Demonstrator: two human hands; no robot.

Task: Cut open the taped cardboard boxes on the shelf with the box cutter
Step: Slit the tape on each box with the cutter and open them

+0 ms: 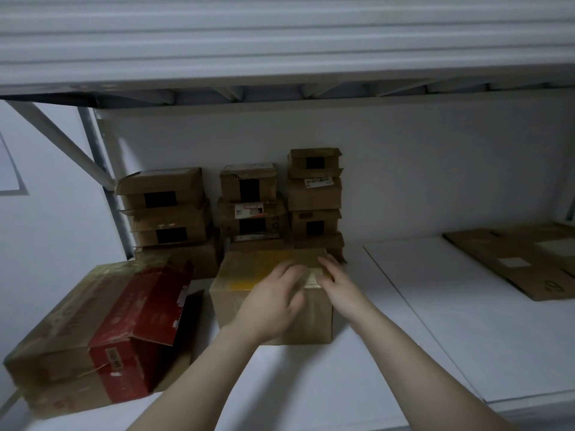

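Observation:
A brown cardboard box (236, 293) with yellowish tape across its top stands in the middle of the white shelf (435, 321). Both my hands rest on its top near the right front corner. My left hand (273, 303) lies over the front edge, fingers spread and blurred. My right hand (337, 283) presses its fingers on the top by a small label. No box cutter shows in either hand or anywhere in view.
A large brown box with an open red flap (124, 331) lies at the left. Stacks of small taped boxes (252, 209) stand against the back wall. Flattened cardboard (522, 259) lies at the far right. An upper shelf (280, 57) hangs overhead.

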